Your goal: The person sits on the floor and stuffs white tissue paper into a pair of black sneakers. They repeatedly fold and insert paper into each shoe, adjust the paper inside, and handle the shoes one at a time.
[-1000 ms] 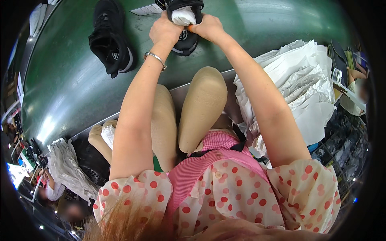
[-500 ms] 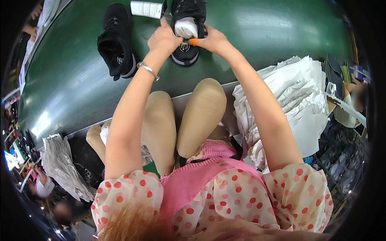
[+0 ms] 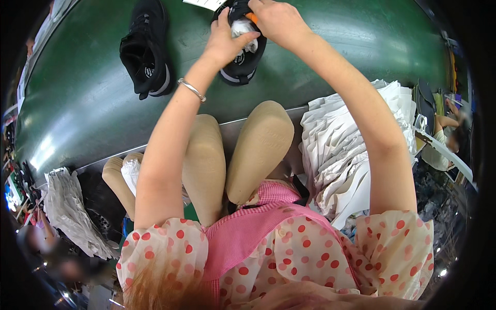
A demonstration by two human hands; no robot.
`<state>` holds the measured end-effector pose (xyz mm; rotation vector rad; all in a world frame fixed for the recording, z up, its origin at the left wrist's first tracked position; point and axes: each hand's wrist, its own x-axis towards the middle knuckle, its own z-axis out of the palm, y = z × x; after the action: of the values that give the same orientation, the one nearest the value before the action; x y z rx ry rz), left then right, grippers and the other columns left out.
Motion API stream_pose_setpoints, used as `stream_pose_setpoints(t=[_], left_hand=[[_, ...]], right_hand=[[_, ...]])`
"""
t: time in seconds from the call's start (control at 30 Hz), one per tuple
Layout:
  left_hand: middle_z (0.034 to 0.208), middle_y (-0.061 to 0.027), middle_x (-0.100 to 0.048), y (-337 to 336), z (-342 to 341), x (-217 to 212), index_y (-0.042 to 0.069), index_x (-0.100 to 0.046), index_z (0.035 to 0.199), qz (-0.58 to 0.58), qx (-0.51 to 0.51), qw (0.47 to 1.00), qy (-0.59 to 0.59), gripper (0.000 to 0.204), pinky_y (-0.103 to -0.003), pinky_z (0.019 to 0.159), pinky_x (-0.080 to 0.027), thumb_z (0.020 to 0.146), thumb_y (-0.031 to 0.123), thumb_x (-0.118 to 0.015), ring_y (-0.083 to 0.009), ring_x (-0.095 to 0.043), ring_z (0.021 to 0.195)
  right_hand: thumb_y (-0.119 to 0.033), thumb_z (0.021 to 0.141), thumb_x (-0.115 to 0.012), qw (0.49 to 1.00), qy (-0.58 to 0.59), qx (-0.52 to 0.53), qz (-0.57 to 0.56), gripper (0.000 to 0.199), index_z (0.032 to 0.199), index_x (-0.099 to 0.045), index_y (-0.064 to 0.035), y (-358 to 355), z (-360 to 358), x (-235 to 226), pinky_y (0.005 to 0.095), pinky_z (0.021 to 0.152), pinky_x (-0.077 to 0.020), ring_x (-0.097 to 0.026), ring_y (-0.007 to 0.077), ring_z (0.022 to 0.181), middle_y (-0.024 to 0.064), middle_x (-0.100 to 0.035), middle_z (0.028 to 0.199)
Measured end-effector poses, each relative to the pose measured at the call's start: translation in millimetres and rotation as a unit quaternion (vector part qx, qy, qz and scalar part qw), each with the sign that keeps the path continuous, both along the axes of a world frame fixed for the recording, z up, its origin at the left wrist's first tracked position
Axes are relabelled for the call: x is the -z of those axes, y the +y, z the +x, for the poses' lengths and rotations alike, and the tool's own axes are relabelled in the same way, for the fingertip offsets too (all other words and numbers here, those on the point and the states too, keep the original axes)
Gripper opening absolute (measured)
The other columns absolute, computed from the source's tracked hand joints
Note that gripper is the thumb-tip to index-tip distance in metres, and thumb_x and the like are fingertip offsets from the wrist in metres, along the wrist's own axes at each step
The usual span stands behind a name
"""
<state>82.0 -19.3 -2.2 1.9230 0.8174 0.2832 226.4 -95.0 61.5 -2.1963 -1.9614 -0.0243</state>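
Observation:
A black shoe (image 3: 238, 74) with a pale-edged heel lies on the green table, toe pointing away from me. Crumpled white paper (image 3: 249, 45) fills part of its opening. My left hand (image 3: 223, 42) grips the shoe's left side, its thumb reaching across the paper. Over the front of the opening, my right hand (image 3: 283, 25) has its fingers closed on the tongue and lace area; one finger wears an orange cover. The exact pinch is partly hidden. To the left stands a second black shoe (image 3: 143, 49), its opening showing the insole, untouched by either hand.
A white card (image 3: 205, 3) lies at the far edge of view, beside the shoe. Stacked white paper sheets (image 3: 336, 139) sit at my right, and more pale sheets (image 3: 75, 212) hang at the left. My knees are against the green table (image 3: 330, 67).
My right hand has moved forward and up from the shoe's collar to its tongue. The left hand has shifted slightly right and forward. The paper now sits partly under the left thumb.

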Motion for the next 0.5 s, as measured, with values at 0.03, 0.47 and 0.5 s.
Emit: stream_pose_setpoints(t=[0.03,0.47,0.5], left_hand=[[0.135,-0.0261,-0.036,-9.1,2.7,-5.0,0.001,-0.014,0.146,0.017,-0.012,0.999,0.025,0.108,-0.043,0.101,-0.041,0.071,0.046,-0.078,-0.0395,-0.044,0.123],[0.139,-0.0277,-0.036,-9.6,0.7,-11.5,-0.001,-0.02,0.142,-0.01,-0.028,0.993,0.111,0.084,-0.043,0.099,-0.043,0.079,0.025,-0.068,-0.041,-0.046,0.122],[0.131,-0.0268,-0.047,4.6,-4.7,-4.6,-0.003,-0.032,0.136,-0.02,0.0,0.994,0.112,0.071,-0.042,0.096,-0.045,0.079,0.023,-0.066,-0.0395,-0.052,0.117]], right_hand=[[-0.024,0.085,-0.06,0.999,0.023,0.03,-0.039,0.022,0.089,-0.062,-0.0031,3.2,-0.5,-6.6,0.0427,0.068,-0.0532,-0.067,0.0313,0.08,0.0143,-0.067,0.084],[-0.02,0.08,-0.055,0.999,0.022,0.036,-0.008,0.02,0.077,-0.061,-0.0013,1.5,-43.4,8.0,0.0438,0.058,-0.0527,-0.066,0.0348,0.063,0.0185,-0.066,0.072],[-0.019,0.079,-0.057,1.0,0.003,0.028,-0.003,0.018,0.08,-0.06,-0.0017,0.7,-49.4,8.0,0.042,0.056,-0.0533,-0.067,0.0334,0.064,0.0172,-0.066,0.073]])
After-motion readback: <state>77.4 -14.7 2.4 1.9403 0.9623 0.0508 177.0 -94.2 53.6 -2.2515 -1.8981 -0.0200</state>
